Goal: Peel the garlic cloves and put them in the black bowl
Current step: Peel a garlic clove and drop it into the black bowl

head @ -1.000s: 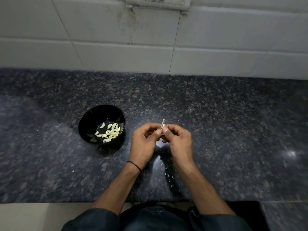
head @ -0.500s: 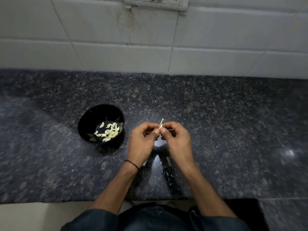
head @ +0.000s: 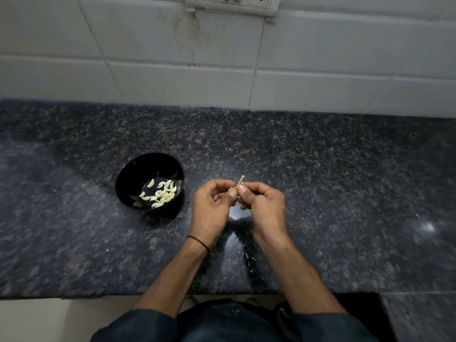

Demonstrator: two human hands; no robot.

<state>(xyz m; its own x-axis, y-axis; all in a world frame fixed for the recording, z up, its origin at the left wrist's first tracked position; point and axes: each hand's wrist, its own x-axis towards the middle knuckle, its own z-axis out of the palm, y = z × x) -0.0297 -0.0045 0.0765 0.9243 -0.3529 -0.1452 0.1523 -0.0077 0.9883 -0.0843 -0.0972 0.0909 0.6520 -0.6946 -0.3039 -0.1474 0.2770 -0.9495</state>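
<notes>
We find the garlic clove (head: 238,184) held in the air between the two hands, above the countertop (head: 333,183) and just right of the black bowl (head: 138,174). Most of the clove is hidden behind the thumbs. Only a thin pale tip (head: 241,179) shows above them. We cannot tell whether this tip is stalk or loose skin.

The tip's long axis runs from the fingertips away from the person toward the wall, leaning slightly right. The free end points up and away.

The left hand (head: 212,206) pinches the clove from the left, with the thumb against the curled fingers. The right hand (head: 264,206) pinches it from the right in the same manner. The two thumb tips sit side by side, touching or very nearly so, directly under the tip. Both palms face inward and both wrists are raised off the countertop.

The black bowl stands upright on the countertop, near the left hand but apart from it. Peeled cloves (head: 161,193) lie in a loose pile on its bottom, toward the side nearer the hands.

Small pale scraps of skin (head: 246,255) lie scattered on the countertop below and between the wrists. A thin black band (head: 198,243) circles the left wrist. White wall tiles (head: 320,58) rise behind the countertop, with a switch plate (head: 232,3) at the top edge.
</notes>
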